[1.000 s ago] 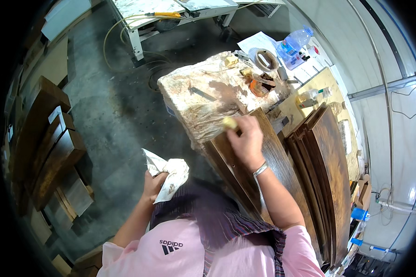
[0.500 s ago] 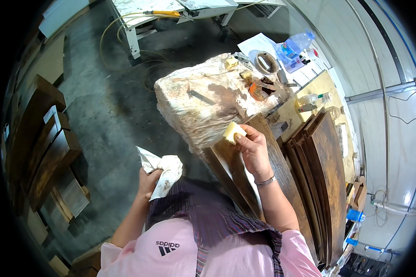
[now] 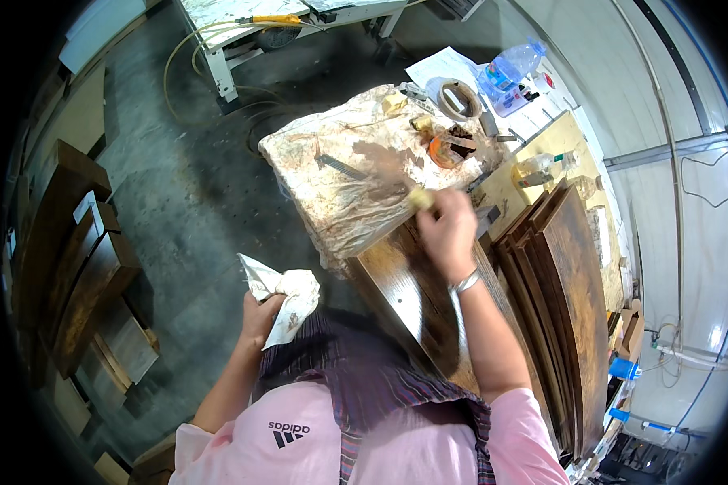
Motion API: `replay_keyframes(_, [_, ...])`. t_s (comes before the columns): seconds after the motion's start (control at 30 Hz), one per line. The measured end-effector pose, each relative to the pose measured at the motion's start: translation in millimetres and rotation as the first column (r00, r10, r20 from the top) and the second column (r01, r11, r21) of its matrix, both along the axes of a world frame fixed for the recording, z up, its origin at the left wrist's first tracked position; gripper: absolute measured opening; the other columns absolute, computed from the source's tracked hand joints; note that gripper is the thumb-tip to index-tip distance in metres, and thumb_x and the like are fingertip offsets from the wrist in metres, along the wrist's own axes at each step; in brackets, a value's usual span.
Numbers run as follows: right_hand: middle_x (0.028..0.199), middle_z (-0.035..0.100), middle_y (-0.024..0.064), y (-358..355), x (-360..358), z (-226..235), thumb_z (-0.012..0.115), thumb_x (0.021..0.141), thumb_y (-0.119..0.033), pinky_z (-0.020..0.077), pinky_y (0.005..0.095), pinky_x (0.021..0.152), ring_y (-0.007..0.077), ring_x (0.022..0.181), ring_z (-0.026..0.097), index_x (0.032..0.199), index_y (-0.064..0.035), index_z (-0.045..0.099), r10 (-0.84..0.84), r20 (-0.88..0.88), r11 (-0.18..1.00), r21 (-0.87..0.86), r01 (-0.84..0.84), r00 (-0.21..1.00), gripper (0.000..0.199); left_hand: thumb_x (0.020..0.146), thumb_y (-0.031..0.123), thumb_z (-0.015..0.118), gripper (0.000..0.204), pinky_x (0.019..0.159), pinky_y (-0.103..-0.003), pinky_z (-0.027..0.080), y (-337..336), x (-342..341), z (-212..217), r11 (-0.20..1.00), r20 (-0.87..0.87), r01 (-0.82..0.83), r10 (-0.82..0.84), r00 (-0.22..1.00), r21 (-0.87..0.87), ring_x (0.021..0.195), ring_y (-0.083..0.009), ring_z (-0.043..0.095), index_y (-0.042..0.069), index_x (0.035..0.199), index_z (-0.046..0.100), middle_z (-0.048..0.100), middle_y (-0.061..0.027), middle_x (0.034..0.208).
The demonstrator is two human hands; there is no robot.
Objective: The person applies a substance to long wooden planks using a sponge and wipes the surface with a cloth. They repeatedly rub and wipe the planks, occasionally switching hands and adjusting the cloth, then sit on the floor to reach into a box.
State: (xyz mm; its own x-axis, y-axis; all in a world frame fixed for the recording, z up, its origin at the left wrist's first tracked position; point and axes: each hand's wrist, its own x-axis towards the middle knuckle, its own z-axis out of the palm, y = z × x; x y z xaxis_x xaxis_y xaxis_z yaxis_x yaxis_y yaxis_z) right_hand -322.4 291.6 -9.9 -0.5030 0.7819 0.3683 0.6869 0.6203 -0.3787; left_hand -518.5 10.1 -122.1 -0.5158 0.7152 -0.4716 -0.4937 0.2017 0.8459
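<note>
My left hand (image 3: 260, 317) is closed around a crumpled white cloth (image 3: 293, 296), held out over the floor at my left. In my right hand (image 3: 449, 233) is a small yellow sponge (image 3: 420, 198), pinched by the fingers and smeared by motion. It is at the near edge of the stained cloth covering (image 3: 315, 174), by the far end of a brown wooden board (image 3: 388, 271). An orange container (image 3: 445, 152) with dark contents stands past that hand. A dark comb-like strip (image 3: 341, 167) lies on the covering.
Dark curved wooden panels (image 3: 578, 323) lean in a stack at my right; more wooden pieces (image 3: 97, 283) stand at the left. Beyond the container are a tape roll (image 3: 459, 101), a plastic bottle (image 3: 511, 66) and papers (image 3: 445, 69). A yellow-handled air tool (image 3: 277, 19) lies on the far white table (image 3: 218, 36).
My right hand has moved away from me with the sponge, off the board's end toward the stained covering. My left hand stays put with the cloth. The view has shifted slightly.
</note>
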Motion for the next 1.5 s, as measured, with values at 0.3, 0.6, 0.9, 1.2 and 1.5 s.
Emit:
replay_keyframes(0.3, [0.094,0.069,0.0121,-29,-1,18,0.078,0.071,-0.001,0.0553,0.0358,0.079,0.0248,0.089,0.065,0.100,-0.0037,0.073,0.322,-0.120,0.925,-0.169,-0.339,0.939,0.030,0.079,0.000,0.066,0.026,0.073,-0.029,0.055,-2,5,11,0.996,0.046,-0.026,0.030,0.998,-0.081,0.081,-0.0156,0.069,-0.006,0.104,0.069,0.073,-0.0086,0.094])
replay_keyframes(0.6, [0.080,0.071,0.0158,97,58,3,0.074,0.083,-0.013,0.0516,0.0319,0.064,0.0212,0.066,0.067,0.105,0.0024,0.072,-0.398,-0.364,0.845,-0.503,0.181,0.842,0.028,0.081,-0.005,0.058,0.031,0.070,-0.032,0.058,-9,5,-12,0.998,-0.036,-0.018,0.016,0.999,-0.059,0.081,-0.0207,0.072,-0.006,0.111,0.063,0.071,-0.0126,0.099])
replay_keyframes(0.9, [0.093,0.070,0.0246,110,93,-19,0.070,0.083,-0.008,0.0524,0.0434,0.082,0.0388,0.091,0.068,0.109,0.0025,0.067,-0.386,-0.005,0.900,-0.222,0.375,0.922,0.028,0.077,0.006,0.067,0.028,0.073,-0.028,0.052,-8,12,-7,0.995,-0.064,0.007,-0.013,0.998,-0.103,0.080,-0.0133,0.066,-0.004,0.103,0.069,0.071,-0.0056,0.093])
replay_keyframes(1.2, [0.118,0.058,0.0216,81,98,-36,0.056,0.089,-0.005,0.0513,0.0509,0.085,0.0471,0.099,0.060,0.120,-0.0052,0.054,-0.174,0.066,0.978,-0.104,0.180,0.983,0.030,0.080,0.003,0.063,0.025,0.071,-0.028,0.051,5,17,2,0.999,-0.036,0.024,-0.025,0.999,-0.039,0.078,-0.0131,0.065,-0.006,0.102,0.068,0.070,-0.0061,0.093])
replay_keyframes(1.5, [0.107,0.069,0.0196,93,83,-25,0.068,0.084,0.000,0.0536,0.0414,0.089,0.0354,0.100,0.067,0.112,-0.0009,0.063,-0.204,-0.193,0.979,-0.039,0.200,0.960,0.029,0.080,-0.002,0.061,0.025,0.070,-0.029,0.054,2,23,2,0.997,-0.058,0.082,-0.082,0.995,-0.004,0.078,-0.0157,0.067,-0.006,0.104,0.066,0.070,-0.0076,0.092])
